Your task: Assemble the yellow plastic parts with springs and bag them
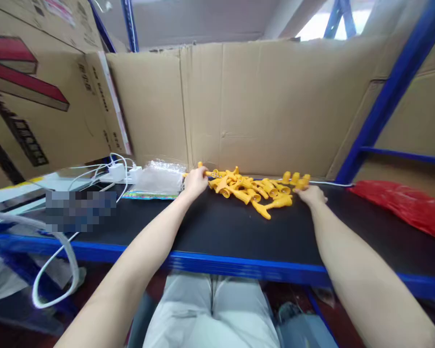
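Observation:
A pile of several small yellow plastic parts lies on the black shelf top near the cardboard back wall. My left hand reaches to the pile's left end, fingers curled round one yellow part there. At the pile's right end my right hand has its fingers closed on yellow parts. Both arms stretch forward over the shelf's blue front edge.
A stack of clear plastic bags lies left of the pile, with white chargers and cables beyond it. A red plastic bag sits at the right. A cardboard sheet stands behind, a blue rack post at right.

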A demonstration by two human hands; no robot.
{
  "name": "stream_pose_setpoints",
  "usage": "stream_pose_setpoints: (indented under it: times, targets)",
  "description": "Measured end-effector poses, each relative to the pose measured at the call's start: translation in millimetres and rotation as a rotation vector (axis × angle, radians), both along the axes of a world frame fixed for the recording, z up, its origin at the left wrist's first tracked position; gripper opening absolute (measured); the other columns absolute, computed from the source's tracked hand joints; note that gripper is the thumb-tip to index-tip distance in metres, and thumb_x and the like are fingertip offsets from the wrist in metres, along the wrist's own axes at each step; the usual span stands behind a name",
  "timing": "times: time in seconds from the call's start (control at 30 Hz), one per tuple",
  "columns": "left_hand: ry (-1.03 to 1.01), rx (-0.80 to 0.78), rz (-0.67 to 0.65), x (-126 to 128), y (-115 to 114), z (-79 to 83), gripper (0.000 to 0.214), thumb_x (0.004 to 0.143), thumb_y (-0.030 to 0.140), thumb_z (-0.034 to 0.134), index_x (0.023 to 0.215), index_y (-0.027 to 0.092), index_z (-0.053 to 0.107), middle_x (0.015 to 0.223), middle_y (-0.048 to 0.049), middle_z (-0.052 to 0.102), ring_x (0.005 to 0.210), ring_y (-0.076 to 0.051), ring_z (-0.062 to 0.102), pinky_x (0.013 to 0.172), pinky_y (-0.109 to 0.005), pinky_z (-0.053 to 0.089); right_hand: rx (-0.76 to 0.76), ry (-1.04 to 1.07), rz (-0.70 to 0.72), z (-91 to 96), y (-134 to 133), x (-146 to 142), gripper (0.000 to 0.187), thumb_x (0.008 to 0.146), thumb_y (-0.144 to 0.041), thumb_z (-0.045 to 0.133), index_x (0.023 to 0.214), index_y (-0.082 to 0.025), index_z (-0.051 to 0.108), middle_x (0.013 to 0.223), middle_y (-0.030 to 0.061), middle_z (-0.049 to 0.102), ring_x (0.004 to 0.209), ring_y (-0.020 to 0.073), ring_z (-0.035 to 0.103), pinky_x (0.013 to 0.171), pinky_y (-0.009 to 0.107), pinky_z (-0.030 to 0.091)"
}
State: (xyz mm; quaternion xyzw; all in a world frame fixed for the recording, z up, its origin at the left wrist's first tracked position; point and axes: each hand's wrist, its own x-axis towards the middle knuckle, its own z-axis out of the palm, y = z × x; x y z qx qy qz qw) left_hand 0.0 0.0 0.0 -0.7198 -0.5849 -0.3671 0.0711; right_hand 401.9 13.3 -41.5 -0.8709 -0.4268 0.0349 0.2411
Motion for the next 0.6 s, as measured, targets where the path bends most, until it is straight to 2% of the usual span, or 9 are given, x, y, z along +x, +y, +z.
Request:
stream_pose_setpoints:
  times: [0.2, 0.37, 0.47, 0.6]
  targets:
    - [-0.116, 0.002, -0.017, 1.7, -0.4, -2.4, 0.029, 0.079, 0.016, 0.048, 0.104, 0.022, 0.064, 0.094, -0.0058, 0.069, 0.088, -0.02, 0.063, 0.077, -0.028, 0.047, 0.068, -0.045, 0.013, -2.3, 3.6, -1.1, 0.03, 0.072, -0.039, 0.066, 0.096, -0.021, 0.066, 0.111, 0.0112, 0.063, 0.107, 0.0308, 0.056, 0.086, 0.043, 0.04]
    - [-0.312, 0.086, -0.112, -5.1, 15.1, -4.5, 0.021, 0.079, 0.018, 0.051, 0.091, 0.02, 0.067, 0.094, -0.0046, 0.07, 0.089, -0.018, 0.063, 0.083, -0.029, 0.047, 0.099, -0.01, 0.075, -0.7, 2.5, -6.1, 0.012, 0.073, -0.03, 0.062, 0.078, -0.021, 0.067, 0.103, 0.0078, 0.066, 0.104, 0.0287, 0.057, 0.087, 0.043, 0.039]
    - [-0.438, 0.08, -0.141, -11.3, 25.1, -7.1, 0.019, 0.077, 0.018, 0.052, 0.087, 0.018, 0.068, 0.087, -0.0041, 0.07, 0.083, -0.017, 0.064, 0.078, -0.029, 0.05, 0.113, -0.007, 0.121, 0.7, -0.3, -10.3, 0.014, 0.075, -0.031, 0.059, 0.08, -0.022, 0.068, 0.104, 0.0076, 0.065, 0.104, 0.0286, 0.056, 0.086, 0.042, 0.038]
    - [-0.509, 0.071, -0.199, -19.8, 31.8, -11.6, 0.022, 0.077, 0.02, 0.052, 0.094, 0.016, 0.066, 0.088, -0.0047, 0.068, 0.078, -0.016, 0.063, 0.076, -0.029, 0.051, 0.114, -0.011, 0.198, 1.4, -2.1, -12.9, 0.023, 0.077, -0.029, 0.056, 0.092, -0.019, 0.07, 0.11, 0.0135, 0.063, 0.108, 0.0312, 0.052, 0.086, 0.043, 0.036]
